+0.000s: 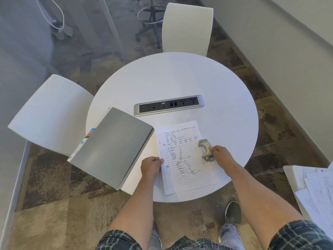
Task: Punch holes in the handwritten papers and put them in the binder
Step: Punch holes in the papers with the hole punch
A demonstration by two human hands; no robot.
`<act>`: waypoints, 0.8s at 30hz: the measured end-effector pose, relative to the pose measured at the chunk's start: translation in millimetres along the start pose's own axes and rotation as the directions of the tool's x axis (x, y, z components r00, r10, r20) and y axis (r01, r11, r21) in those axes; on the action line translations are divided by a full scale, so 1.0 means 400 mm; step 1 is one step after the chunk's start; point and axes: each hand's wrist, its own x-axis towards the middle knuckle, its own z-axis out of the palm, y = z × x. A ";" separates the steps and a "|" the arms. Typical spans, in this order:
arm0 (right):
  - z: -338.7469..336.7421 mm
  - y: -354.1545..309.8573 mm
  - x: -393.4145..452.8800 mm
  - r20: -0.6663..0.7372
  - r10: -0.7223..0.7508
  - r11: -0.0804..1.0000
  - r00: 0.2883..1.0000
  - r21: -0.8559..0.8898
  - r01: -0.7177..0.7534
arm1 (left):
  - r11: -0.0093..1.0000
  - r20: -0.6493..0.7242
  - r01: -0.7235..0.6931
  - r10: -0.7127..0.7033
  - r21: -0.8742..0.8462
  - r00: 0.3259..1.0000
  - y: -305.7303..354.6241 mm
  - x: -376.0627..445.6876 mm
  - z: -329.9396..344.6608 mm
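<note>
Plaid sleeves [304,235] frame the bottom of the view, and both bare arms reach out over the round white table [225,83]. His left hand [151,164] has its grip closed on the left edge of the handwritten papers [183,159], thin ruled sheets lying flat near the table's front rim. His right hand [220,152] is wrapped around the hole punch [205,149], a small beige-and-metal tool sitting over the papers' right edge. I'd worry about that stack: limp sheets could fan out or slide askew under the punch, so the holes land crooked or through the writing. With the tool at the right edge, the holes may also end up on the wrong side for filing. To the left, touching the papers, lies the binder [111,147], shut, grey and matte, partly overhanging the table, so a nudge could tip it off.
</note>
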 end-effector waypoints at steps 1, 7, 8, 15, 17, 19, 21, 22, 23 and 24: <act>-0.001 0.000 -0.002 0.002 0.001 1.000 1.000 0.004 -0.001 | 1.000 -0.005 -0.010 0.010 0.011 1.000 -0.001 0.000 0.001; -0.003 -0.003 -0.009 -0.002 -0.005 1.000 1.000 0.012 0.005 | 0.994 -0.033 -0.051 0.054 0.092 0.998 -0.008 0.002 -0.001; -0.002 -0.005 -0.011 -0.005 -0.009 1.000 1.000 0.017 0.009 | 0.994 -0.035 -0.053 0.056 0.097 0.998 -0.010 0.002 -0.002; -0.002 -0.015 -0.024 -0.009 -0.014 0.997 1.000 0.075 0.015 | 0.993 -0.064 -0.061 0.067 0.102 0.996 -0.025 -0.008 0.002; 0.001 -0.019 -0.024 -0.008 0.007 0.995 1.000 0.103 -0.006 | 0.993 -0.068 -0.056 0.063 0.100 0.996 -0.027 -0.009 0.006; 0.002 -0.027 -0.028 -0.013 0.014 0.993 1.000 0.119 -0.013 | 0.994 -0.069 -0.051 0.057 0.095 0.996 -0.029 -0.011 0.009; 0.002 -0.028 -0.030 -0.024 0.013 0.993 1.000 0.120 -0.010 | 0.995 -0.072 -0.047 0.054 0.091 0.996 -0.030 -0.012 0.010; 0.002 -0.027 -0.031 -0.028 0.012 0.993 1.000 0.114 -0.008 | 0.995 -0.073 -0.046 0.053 0.090 0.996 -0.030 -0.012 0.010; 0.001 -0.024 -0.031 -0.030 0.008 0.994 1.000 0.110 -0.004 | 0.995 -0.073 -0.045 0.051 0.091 0.996 -0.031 -0.012 0.010; 0.002 -0.021 -0.031 -0.037 0.002 0.994 0.999 0.112 0.002 | 0.995 -0.074 -0.043 0.050 0.094 0.996 -0.031 -0.011 0.010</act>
